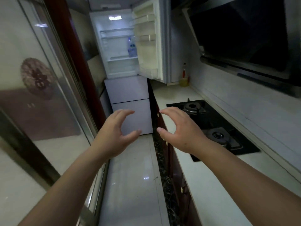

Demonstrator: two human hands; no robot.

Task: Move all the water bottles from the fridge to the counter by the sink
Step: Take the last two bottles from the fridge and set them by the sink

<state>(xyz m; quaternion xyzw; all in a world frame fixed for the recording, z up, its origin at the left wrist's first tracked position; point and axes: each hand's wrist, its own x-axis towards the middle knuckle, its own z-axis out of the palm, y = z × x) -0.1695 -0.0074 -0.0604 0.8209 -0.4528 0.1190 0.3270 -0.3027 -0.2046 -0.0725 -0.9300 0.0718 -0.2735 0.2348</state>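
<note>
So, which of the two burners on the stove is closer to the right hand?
The front burner, just beside the right hand; the rear burner lies farther toward the fridge.

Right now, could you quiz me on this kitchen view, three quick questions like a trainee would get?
1. True or false: the fridge door stands open.
2. What is the left hand holding? A) a bottle B) nothing C) a cloth
3. Fill in: the water bottle stands on a shelf inside the ____.

Key: 1 true. 2 B; the right hand holds nothing either, both with fingers loosely curved. 3 fridge, at the shelf's right side. At least one bottle shows; blur hides whether more stand behind.
</note>
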